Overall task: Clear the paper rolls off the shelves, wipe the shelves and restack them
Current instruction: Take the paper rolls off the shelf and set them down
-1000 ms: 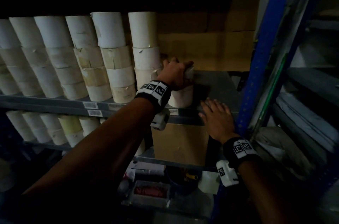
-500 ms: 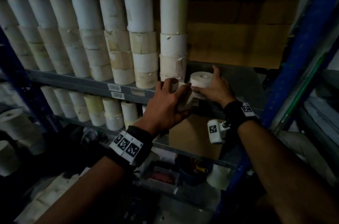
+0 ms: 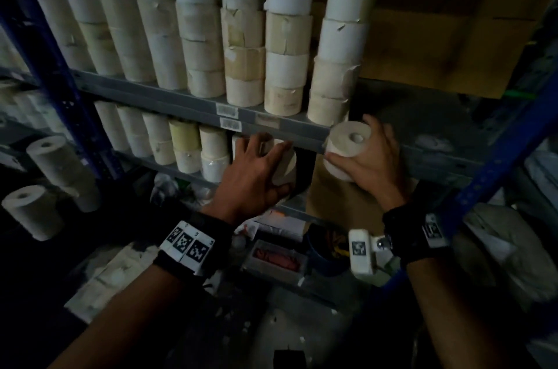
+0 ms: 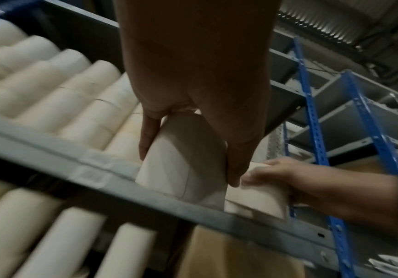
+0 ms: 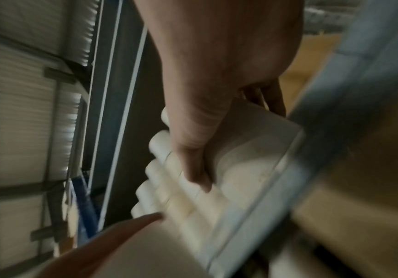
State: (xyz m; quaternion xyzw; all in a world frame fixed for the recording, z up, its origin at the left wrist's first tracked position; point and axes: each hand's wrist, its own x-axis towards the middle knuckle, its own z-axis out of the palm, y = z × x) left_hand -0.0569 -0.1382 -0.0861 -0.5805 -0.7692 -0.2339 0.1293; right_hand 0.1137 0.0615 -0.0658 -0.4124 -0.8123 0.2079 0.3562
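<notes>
Each of my hands carries one white paper roll just in front of the grey shelf edge (image 3: 193, 104). My left hand (image 3: 259, 169) grips a roll (image 3: 285, 163) from above, fingers spread round its side; the left wrist view shows that roll (image 4: 183, 165) between thumb and fingers. My right hand (image 3: 365, 157) holds another roll (image 3: 347, 148), core hole up, with fingers behind it and thumb in front. In the right wrist view this roll (image 5: 248, 143) is blurred. Tall stacks of paper rolls (image 3: 241, 36) fill the upper shelf to the left. A shorter row of rolls (image 3: 184, 142) stands on the shelf below.
The right part of the upper shelf (image 3: 437, 115) is bare and dusty, with cardboard boxes (image 3: 437, 42) behind. Blue uprights (image 3: 57, 75) frame the rack. Loose rolls (image 3: 57, 166) lie at the lower left. A cardboard box (image 3: 341, 202) and small bins (image 3: 274, 260) sit below my hands.
Both hands have drawn back from the shelf and lowered, each with a roll. The right hand, earlier flat on the shelf edge, took a roll. The camera has swung left and down.
</notes>
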